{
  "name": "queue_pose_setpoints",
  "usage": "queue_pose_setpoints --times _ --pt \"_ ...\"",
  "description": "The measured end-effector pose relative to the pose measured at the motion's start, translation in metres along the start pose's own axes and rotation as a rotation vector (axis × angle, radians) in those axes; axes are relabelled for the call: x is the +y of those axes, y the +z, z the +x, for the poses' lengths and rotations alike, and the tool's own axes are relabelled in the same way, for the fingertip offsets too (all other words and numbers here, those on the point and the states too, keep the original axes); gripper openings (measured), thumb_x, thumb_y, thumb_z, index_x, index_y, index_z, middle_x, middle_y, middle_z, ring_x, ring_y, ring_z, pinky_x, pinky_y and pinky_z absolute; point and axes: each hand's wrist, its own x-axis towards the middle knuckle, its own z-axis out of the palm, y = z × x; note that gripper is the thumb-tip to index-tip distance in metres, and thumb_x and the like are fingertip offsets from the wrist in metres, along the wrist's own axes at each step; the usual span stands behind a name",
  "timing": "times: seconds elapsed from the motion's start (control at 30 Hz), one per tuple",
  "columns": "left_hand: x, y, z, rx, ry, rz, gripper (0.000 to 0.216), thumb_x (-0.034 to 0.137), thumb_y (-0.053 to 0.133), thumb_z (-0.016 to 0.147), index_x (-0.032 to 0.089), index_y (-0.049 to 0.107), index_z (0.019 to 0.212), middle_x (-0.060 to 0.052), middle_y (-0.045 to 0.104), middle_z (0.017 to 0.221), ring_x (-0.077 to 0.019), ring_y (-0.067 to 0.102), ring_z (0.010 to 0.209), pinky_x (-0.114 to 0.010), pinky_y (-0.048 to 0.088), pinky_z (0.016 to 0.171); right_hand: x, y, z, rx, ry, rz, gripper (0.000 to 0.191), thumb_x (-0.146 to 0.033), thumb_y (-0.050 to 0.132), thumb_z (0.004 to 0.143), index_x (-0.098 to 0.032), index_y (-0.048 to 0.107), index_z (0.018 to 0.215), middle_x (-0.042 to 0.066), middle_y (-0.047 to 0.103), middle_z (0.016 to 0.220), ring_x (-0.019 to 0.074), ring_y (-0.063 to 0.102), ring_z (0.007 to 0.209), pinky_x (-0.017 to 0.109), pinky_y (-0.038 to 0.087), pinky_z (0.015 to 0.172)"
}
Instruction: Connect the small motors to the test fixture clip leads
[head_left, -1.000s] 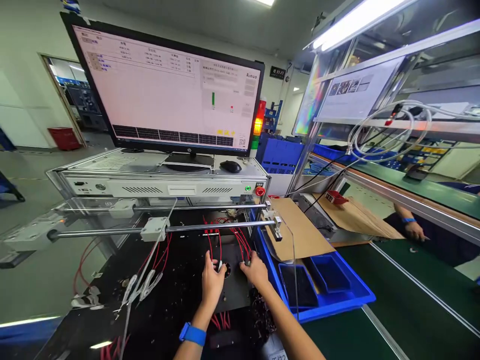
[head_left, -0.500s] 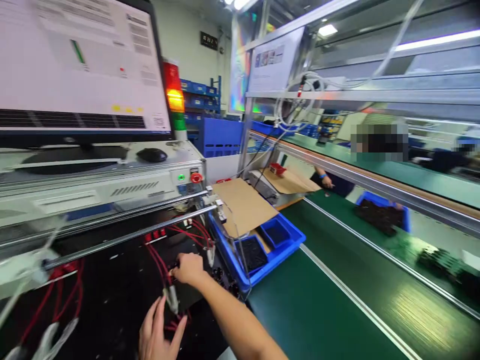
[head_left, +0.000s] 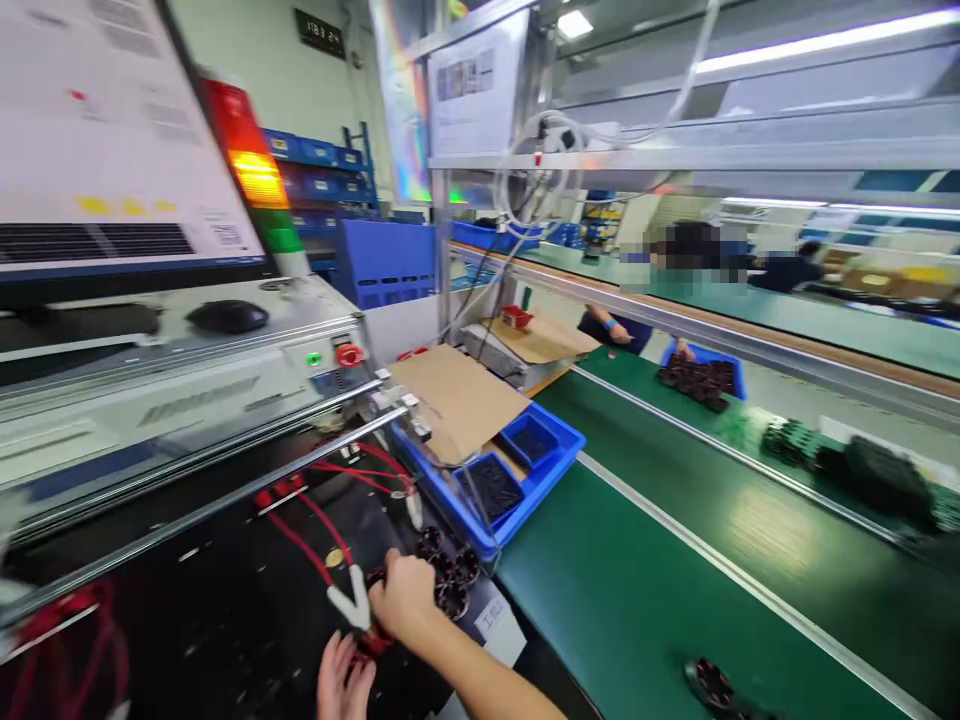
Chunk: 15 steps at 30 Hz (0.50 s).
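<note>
My right hand [head_left: 405, 597] is closed in a loose fist on the black test bench [head_left: 187, 620]. It sits beside a cluster of dark round parts [head_left: 450, 580], and what its fingers hold is hidden. A white alligator clip [head_left: 352, 605] on a red wire [head_left: 304, 545] lies just left of it. My left hand [head_left: 343, 680] is at the bottom edge, fingers curled together against the red end of a lead [head_left: 373, 643] under the right hand. More red wires [head_left: 367, 465] run back to a steel rail [head_left: 225, 500].
A blue tray [head_left: 559, 440] with a cardboard sheet [head_left: 457, 395] stands right of the bench. Beyond runs a green conveyor belt [head_left: 675, 580] carrying dark parts [head_left: 712, 685] and a blue bin [head_left: 701, 375]. A co-worker's hand [head_left: 616, 333] rests far off. A monitor [head_left: 90, 150], tester box [head_left: 187, 390] and signal lamp [head_left: 255, 175] stand behind.
The view has swung right toward the conveyor. My right hand has pulled back from the red wires to the round parts at the bench's front; my left hand has dropped lower and its fingers have closed.
</note>
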Motion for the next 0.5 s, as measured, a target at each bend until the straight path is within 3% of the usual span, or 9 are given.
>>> queue_pose_setpoints --times 0.07,0.13,0.23,0.33,0.4,0.5 --pt "0.023 0.008 0.004 0.074 -0.114 -0.356 0.058 0.018 0.058 0.071 0.018 0.041 0.126 -0.006 0.049 0.118 -0.0152 0.043 0.114 -0.032 0.026 0.104 -0.003 -0.002 -0.005 0.020 -0.028 -0.036 0.029 -0.023 0.041 0.069 -0.012 0.054 0.093 0.011 0.058 0.081 0.0289 0.057 0.077 0.044 0.044 0.068" --pt "0.039 0.014 0.009 0.090 -0.228 -0.507 0.033 0.009 0.041 0.086 0.013 0.048 0.118 -0.006 0.052 0.114 -0.0117 0.050 0.103 -0.031 0.030 0.101 -0.005 -0.006 -0.008 0.026 -0.072 -0.076 0.029 -0.021 0.041 0.071 -0.011 0.055 0.094 0.011 0.058 0.079 0.0292 0.057 0.076 0.044 0.044 0.067" --pt "0.046 0.018 0.016 0.123 -0.253 -0.469 0.028 0.013 0.053 0.081 0.009 0.051 0.109 -0.007 0.054 0.109 -0.0118 0.053 0.094 -0.026 0.039 0.090 -0.014 -0.014 -0.010 0.001 -0.127 -0.145 0.030 -0.018 0.039 0.072 -0.010 0.056 0.096 0.012 0.058 0.080 0.0292 0.057 0.076 0.042 0.044 0.066" --pt "0.047 0.019 0.018 0.087 -0.146 -0.432 0.053 0.030 0.073 0.059 0.008 0.052 0.102 -0.005 0.056 0.098 -0.0102 0.052 0.085 -0.018 0.042 0.075 -0.027 -0.019 -0.009 -0.029 -0.145 -0.200 0.029 -0.015 0.040 0.074 -0.009 0.057 0.096 0.012 0.058 0.082 0.0283 0.057 0.080 0.041 0.045 0.068" --pt "0.055 0.018 0.018 0.077 -0.070 -0.443 0.061 0.037 0.077 0.049 0.009 0.052 0.097 -0.002 0.055 0.092 -0.0076 0.048 0.082 -0.015 0.039 0.073 -0.034 -0.021 -0.006 -0.061 -0.130 -0.230 0.026 -0.016 0.046 0.074 -0.009 0.057 0.096 0.012 0.059 0.085 0.0273 0.057 0.083 0.040 0.045 0.071" --pt "0.077 0.010 0.015 0.133 -0.001 -0.520 0.058 0.040 0.077 0.049 0.010 0.054 0.093 -0.002 0.054 0.099 -0.0087 0.047 0.096 -0.016 0.035 0.081 -0.036 -0.026 -0.003 -0.090 -0.111 -0.259 0.027 -0.020 0.050 0.073 -0.009 0.057 0.097 0.011 0.058 0.089 0.0269 0.057 0.085 0.040 0.045 0.072"
